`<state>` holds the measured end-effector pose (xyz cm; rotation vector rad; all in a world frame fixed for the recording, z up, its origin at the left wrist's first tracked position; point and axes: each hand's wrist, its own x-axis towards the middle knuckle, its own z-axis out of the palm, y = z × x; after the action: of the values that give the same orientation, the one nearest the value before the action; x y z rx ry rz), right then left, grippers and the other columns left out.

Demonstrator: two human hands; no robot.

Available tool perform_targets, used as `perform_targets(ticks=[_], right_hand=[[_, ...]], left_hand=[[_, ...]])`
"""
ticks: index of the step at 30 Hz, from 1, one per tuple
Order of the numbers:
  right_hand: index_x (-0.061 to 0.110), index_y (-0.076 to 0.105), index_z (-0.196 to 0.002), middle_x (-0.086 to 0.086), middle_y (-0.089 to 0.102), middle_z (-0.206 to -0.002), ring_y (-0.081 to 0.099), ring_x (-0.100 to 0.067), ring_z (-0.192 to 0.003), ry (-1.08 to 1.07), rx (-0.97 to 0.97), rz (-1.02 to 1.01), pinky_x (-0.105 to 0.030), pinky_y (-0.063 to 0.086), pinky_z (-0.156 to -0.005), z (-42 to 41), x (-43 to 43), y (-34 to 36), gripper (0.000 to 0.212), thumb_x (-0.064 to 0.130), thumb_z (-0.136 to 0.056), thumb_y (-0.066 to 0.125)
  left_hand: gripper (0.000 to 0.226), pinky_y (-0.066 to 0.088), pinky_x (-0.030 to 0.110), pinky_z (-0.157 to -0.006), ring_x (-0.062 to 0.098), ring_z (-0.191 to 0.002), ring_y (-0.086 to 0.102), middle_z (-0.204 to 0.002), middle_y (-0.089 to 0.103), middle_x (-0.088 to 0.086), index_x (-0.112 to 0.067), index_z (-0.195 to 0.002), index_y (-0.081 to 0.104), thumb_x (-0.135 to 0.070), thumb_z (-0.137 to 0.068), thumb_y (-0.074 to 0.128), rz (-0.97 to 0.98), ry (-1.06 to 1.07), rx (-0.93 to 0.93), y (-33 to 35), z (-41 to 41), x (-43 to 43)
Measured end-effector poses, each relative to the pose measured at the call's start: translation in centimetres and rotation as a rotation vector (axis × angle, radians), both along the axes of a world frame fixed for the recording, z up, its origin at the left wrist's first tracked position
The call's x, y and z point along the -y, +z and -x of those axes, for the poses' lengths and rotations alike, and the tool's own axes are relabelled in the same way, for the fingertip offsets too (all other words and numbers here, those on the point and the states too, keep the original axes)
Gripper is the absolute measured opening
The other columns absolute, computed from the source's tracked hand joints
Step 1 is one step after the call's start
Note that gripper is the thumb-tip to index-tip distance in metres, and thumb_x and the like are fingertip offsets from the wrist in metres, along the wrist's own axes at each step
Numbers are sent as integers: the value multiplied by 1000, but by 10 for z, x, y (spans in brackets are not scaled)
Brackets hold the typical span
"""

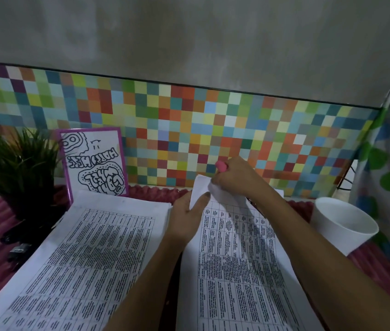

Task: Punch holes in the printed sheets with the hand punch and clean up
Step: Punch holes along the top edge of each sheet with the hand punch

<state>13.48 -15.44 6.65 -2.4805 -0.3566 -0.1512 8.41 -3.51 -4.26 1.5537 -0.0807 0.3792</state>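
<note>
Right hand (234, 181) was clamped round the pink-handled hand punch (221, 166) at the far edge of the right-hand printed white paper sheet (237, 271), whose long axis ran straight away from the person. Left hand (186, 218), just beside it, pinched that lifted edge, thumb on top.

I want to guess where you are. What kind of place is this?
Probably a home desk or study corner: printed sheets spread out, with a framed doodle and a potted plant against a colourful tiled wall.
</note>
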Motion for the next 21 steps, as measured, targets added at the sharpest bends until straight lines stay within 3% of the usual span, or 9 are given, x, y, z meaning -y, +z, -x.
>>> perform_targets(ticks=[4,7,9,11,13,14,17,21], right_hand=[[14,73,-85,8,58,-82,58,-19,-82,70,178,-53,-31,49,-73,9,1,-1,16,11,-85,57],[2,71,-84,-4,63,-84,64,-26,-87,139,161,23,-37,53,-76,16,-1,-3,15,12,-86,60],[11,70,-78,-6,67,-90,63,-22,-85,126,159,-47,-37,54,-77,16,-1,-1,10,10,-85,63],[24,69,-97,2,67,-87,59,-15,-74,119,212,-388,-38,57,-73,18,0,5,22,6,-84,66],[21,50,-138,7,66,-85,58,-12,-64,146,222,-869,-32,57,-61,15,1,15,58,-1,-86,63],[15,43,-142,4,67,-86,57,-12,-58,152,220,-1097,-29,55,-54,13,0,19,62,-5,-86,60],[-1,51,-124,-11,66,-83,51,-15,-45,138,314,-1453,-27,45,-43,7,-9,28,41,-6,-83,52],[-4,52,-113,-20,62,-81,51,-20,-47,232,333,-1526,-27,46,-47,2,-22,21,37,-1,-77,47]], left_hand=[[21,54,35,-80,17,-87,70,-92,74,7,-18,-107,72,-25,-98,55,21,-5,22,3,2,1],[19,54,34,-74,20,-81,66,-92,71,16,-16,-102,72,-24,-97,56,17,6,50,3,2,0],[19,56,35,-76,22,-84,69,-92,73,13,-17,-104,72,-24,-97,56,22,7,52,3,3,0],[19,56,43,-79,31,-89,69,-93,73,13,-18,-104,72,-26,-97,57,32,-8,46,3,4,1],[19,55,47,-81,35,-90,68,-92,72,15,-19,-103,72,-27,-98,56,26,-18,68,3,5,3],[19,55,49,-81,35,-88,68,-93,71,17,-19,-104,72,-27,-98,55,15,-23,85,3,5,4],[20,54,48,-83,28,-88,68,-96,72,13,-20,-111,69,-22,-99,54,-3,-30,129,4,6,7],[21,53,35,-79,22,-86,65,-94,71,7,-19,-116,67,-20,-99,55,31,-55,156,5,7,8]])
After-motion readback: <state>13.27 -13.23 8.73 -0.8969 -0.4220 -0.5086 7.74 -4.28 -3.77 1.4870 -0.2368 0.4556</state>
